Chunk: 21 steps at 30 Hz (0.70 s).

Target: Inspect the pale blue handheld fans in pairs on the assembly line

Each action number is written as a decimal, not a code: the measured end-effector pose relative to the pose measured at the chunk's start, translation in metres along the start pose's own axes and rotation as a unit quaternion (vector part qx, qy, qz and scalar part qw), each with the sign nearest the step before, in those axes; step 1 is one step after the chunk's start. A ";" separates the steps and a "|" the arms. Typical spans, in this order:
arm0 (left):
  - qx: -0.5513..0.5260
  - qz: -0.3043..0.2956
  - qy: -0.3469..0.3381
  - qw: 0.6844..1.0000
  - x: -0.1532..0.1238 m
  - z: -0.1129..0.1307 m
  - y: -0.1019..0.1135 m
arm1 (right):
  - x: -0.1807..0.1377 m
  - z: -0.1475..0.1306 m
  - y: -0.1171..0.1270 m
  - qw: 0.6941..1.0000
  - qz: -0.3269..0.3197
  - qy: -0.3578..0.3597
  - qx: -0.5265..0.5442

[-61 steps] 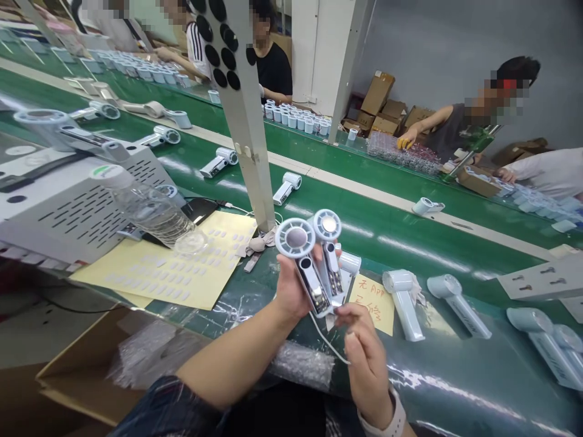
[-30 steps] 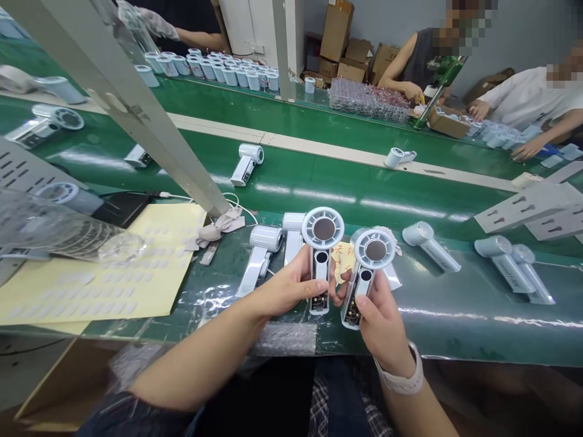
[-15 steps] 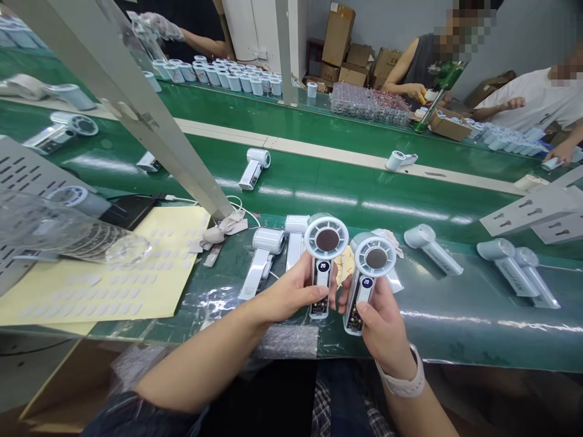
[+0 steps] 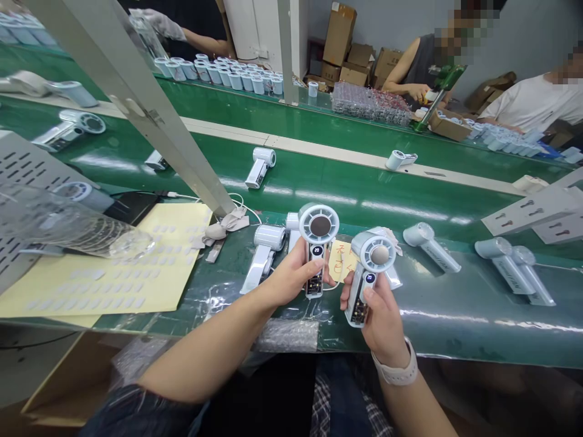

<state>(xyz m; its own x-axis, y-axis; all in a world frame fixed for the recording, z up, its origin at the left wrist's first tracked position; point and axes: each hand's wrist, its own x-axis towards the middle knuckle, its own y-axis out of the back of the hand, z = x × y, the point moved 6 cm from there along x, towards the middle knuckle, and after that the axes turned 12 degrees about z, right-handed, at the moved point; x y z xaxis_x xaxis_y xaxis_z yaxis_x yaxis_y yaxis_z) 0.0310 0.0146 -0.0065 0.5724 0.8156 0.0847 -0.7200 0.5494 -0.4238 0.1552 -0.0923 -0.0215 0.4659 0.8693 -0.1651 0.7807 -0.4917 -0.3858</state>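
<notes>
Cartons stand beyond green worktops; left hand and right hand each clasp a fan.

left hand, right hand curled in grips, slightly apart; forearms converging forward.

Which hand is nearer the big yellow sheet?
Left. The left hand is right of the big yellow sheet, holding a fan; the right hand, with another fan, is farther right.
</notes>
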 end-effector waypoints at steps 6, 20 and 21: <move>-0.023 -0.011 0.030 0.999 -0.003 -0.008 -0.005 | 0.000 -0.001 0.003 1.000 0.028 -0.011 0.004; -0.022 0.042 0.066 0.997 -0.006 -0.006 -0.001 | -0.004 -0.008 -0.003 0.999 0.037 -0.008 0.003; -0.017 0.049 0.066 0.996 -0.006 -0.006 -0.001 | -0.005 -0.008 -0.003 0.999 0.035 -0.010 0.002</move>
<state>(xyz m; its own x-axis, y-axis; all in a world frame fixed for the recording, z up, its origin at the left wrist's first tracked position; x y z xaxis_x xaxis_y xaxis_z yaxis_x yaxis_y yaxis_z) 0.0308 0.0083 -0.0122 0.5478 0.8330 -0.0781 -0.7633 0.4594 -0.4542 0.1536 -0.0957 -0.0119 0.5107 0.8337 -0.2102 0.7450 -0.5511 -0.3759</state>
